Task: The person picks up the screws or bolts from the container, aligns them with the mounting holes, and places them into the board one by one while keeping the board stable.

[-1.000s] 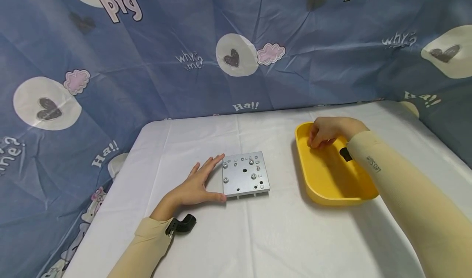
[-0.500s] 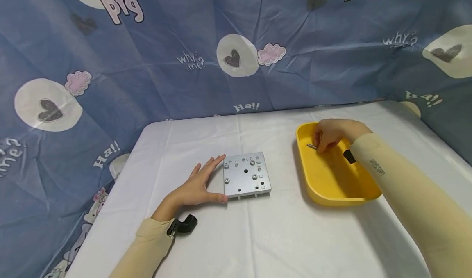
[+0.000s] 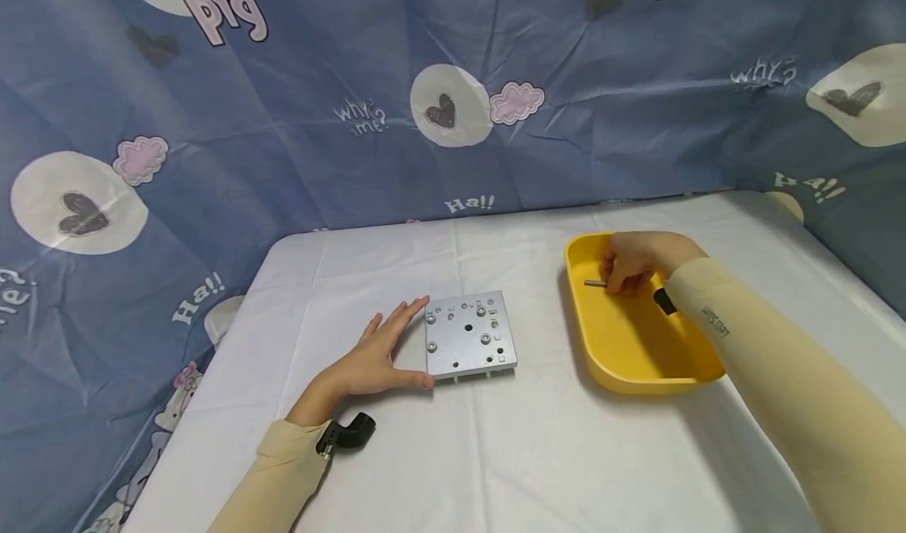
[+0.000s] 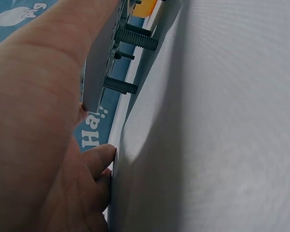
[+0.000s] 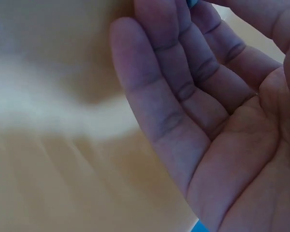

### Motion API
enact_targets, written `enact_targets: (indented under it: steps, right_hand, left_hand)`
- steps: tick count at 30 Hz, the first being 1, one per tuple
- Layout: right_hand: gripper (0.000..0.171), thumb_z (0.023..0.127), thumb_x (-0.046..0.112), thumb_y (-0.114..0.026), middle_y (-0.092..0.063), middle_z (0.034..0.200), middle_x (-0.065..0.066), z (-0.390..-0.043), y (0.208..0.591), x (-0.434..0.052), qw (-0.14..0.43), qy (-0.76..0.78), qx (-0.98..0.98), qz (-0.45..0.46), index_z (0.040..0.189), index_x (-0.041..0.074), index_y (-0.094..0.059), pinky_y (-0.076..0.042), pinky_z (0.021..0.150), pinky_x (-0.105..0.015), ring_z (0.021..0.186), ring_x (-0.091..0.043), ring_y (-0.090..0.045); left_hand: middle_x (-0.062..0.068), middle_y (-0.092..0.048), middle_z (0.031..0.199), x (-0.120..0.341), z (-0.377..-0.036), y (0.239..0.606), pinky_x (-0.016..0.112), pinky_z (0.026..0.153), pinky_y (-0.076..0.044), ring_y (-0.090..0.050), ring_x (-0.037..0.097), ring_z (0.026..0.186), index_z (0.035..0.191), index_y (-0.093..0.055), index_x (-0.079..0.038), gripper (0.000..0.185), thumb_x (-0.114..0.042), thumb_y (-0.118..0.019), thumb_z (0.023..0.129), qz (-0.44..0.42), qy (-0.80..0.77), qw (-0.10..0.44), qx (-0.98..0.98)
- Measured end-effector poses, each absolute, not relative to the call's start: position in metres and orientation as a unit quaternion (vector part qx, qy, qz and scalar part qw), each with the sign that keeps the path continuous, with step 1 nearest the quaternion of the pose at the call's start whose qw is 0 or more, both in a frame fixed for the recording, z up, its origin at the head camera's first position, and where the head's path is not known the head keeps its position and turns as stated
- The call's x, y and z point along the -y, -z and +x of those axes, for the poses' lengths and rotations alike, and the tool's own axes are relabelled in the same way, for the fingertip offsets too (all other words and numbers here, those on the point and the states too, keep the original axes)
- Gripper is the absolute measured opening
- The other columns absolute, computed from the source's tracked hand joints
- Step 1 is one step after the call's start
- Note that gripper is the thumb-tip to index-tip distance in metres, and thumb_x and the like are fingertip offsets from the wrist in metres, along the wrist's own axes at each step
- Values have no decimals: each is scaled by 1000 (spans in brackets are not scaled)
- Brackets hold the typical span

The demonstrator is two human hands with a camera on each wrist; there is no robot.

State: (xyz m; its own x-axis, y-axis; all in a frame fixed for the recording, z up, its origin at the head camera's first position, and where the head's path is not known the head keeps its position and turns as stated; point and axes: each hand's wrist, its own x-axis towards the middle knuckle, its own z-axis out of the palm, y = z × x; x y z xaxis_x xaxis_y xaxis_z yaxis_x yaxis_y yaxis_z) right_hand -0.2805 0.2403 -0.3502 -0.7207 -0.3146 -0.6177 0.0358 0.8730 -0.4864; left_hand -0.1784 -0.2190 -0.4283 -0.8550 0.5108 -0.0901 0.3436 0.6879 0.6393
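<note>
A square metal plate (image 3: 470,335) with holes and several socket-head screws lies near the table's middle, raised on what projects beneath it. In the left wrist view, threaded screw shanks (image 4: 137,39) stick out of its underside. My left hand (image 3: 375,360) spreads along the plate's left edge; its thumb is at the near corner and a straight finger at the far corner. Inside the yellow bin (image 3: 598,364), my right hand (image 3: 633,262) pinches a short, thin metal pin (image 3: 595,283) that points left from the fingertips. Its other end is hidden by the fingers.
A white cloth (image 3: 538,454) covers the table. Behind it hangs a blue printed curtain (image 3: 318,163). The bin's raised rim surrounds my right hand, and the right forearm crosses its right side. A black wrist strap (image 3: 347,432) sits on my left wrist.
My right hand has shifted slightly right inside the bin, and the metal pin has come into sight at its fingertips, turning to lie more level. The left hand and plate stay put.
</note>
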Motion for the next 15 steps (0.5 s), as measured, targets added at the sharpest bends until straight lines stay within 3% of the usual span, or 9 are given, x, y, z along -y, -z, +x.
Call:
enact_targets:
  steps: [15]
  right_hand:
    - [16,93,8,-79,-66,81,3,-284,355,-246,375,278,-882,-64,100,5,-66,-59,72,-23,73,-10,-62]
  left_hand:
    - [11,-21,180,217,-179,426,66,135,6,-9,40,169,173,-17,-34,125,-51,-95,77,234,-315,130,-911]
